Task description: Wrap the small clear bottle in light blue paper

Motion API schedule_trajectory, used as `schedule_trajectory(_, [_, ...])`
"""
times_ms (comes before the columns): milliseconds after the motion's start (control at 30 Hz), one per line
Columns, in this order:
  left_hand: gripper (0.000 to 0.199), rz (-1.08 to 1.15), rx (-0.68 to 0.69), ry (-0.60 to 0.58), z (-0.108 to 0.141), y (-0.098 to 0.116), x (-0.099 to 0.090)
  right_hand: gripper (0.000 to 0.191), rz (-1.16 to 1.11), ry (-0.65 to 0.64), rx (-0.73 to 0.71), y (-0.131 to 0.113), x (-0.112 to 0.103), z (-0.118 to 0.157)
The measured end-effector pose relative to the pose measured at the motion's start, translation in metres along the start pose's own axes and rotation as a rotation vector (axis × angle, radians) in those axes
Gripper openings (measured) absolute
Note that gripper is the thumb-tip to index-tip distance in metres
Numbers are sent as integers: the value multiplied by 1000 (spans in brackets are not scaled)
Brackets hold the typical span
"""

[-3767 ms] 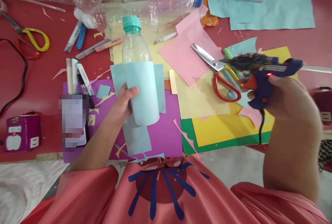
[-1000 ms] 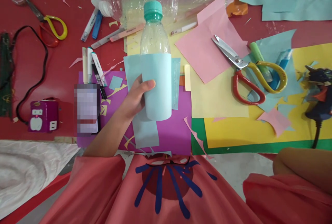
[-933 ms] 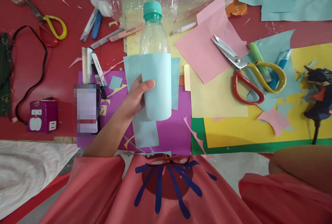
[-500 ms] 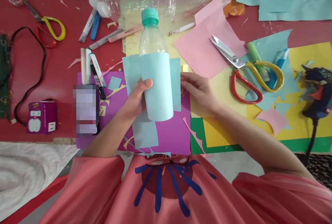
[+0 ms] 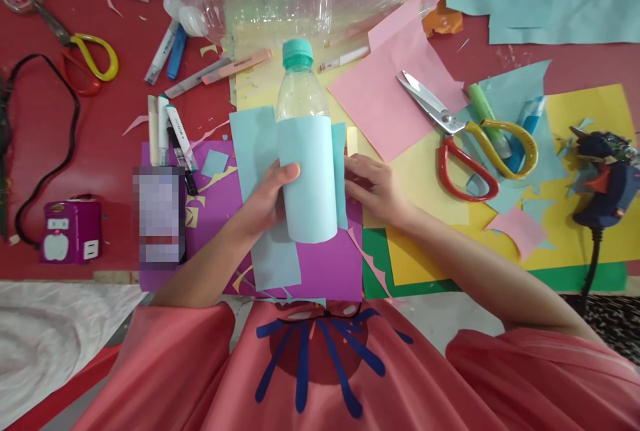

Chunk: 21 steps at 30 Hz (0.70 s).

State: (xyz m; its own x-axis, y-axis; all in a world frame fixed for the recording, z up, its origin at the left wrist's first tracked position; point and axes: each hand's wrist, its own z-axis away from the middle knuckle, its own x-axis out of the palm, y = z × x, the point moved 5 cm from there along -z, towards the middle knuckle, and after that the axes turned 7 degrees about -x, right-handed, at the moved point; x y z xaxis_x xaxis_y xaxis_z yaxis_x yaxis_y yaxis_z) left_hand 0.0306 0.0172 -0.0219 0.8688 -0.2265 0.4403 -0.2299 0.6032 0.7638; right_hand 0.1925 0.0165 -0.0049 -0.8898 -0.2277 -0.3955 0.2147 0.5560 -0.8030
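Note:
A clear plastic bottle (image 5: 303, 94) with a green cap stands upright, a light blue paper (image 5: 310, 181) covering its lower body. My left hand (image 5: 267, 198) grips it from the left, thumb on the paper's front. Behind the bottle, on the right, a blue paper edge (image 5: 339, 178) shows, curved slightly. My right hand (image 5: 375, 188) is beside that edge with its fingers bent; the fingertips are partly hidden, and what they hold, if anything, cannot be made out. Flat blue paper (image 5: 253, 144) lies behind my left hand.
Scissors (image 5: 447, 121) lie on the right near pink paper (image 5: 385, 84) and a glue gun (image 5: 607, 178). More scissors (image 5: 65, 38), markers (image 5: 177, 131), a phone (image 5: 160, 218) and a purple box (image 5: 70, 231) are on the left. Clear bottles (image 5: 280, 4) lie at the back.
The bottle has shifted slightly right and down in my left hand. The blue paper edge on the right now looks narrower and more curved, with my right hand still beside it.

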Motion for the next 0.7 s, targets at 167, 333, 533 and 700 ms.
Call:
schedule_trajectory(167, [59, 32, -9, 4, -2, -3, 1, 30, 57, 17, -15, -3, -1, 2])
schedule_trajectory(333, [55, 48, -3, -18, -2, -2, 1, 31, 108, 43, -72, -9, 0, 4])
schedule_trajectory(533, [60, 49, 9, -34, -4, 3, 5, 32, 104, 96, -171, -15, 2, 7])
schedule_trajectory(700, [62, 60, 3, -9, -4, 6, 7, 36, 79, 96, -178, -15, 2, 8])
